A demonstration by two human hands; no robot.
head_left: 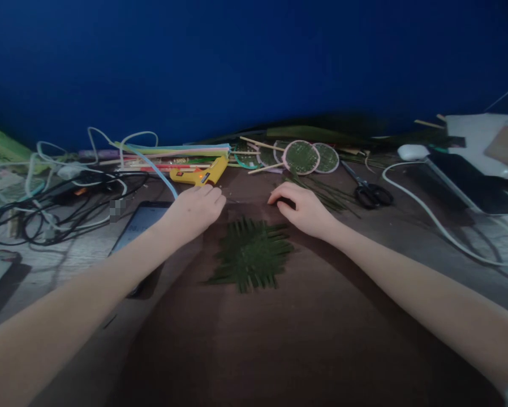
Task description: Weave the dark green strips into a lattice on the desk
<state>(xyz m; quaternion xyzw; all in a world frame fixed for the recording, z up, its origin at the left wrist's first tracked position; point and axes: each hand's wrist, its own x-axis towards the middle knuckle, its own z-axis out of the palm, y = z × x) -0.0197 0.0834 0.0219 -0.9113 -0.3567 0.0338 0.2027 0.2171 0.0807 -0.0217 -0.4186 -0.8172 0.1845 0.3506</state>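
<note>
A woven square of dark green leaf strips (254,254) with loose, fringed ends lies flat on the brown table in front of me. Just beyond its upper left corner is my left hand (198,209), closed with the fingers curled under. Opposite it, past the upper right corner, my right hand (302,209) bends its thumb and forefinger toward each other in a pinch. Between the hands there is a faint outline, too dim to name. Neither hand touches the woven piece. Behind my left hand rests a yellow glue gun (203,172) with a small orange light.
A phone (139,226) lies left, beside tangled cables (46,192). Round woven fans (301,157) with sticks lie at the back, loose green strips (326,192) before them. Black-handled scissors (373,194), a white cable (440,232) and a dark device on a stand (474,178) are right.
</note>
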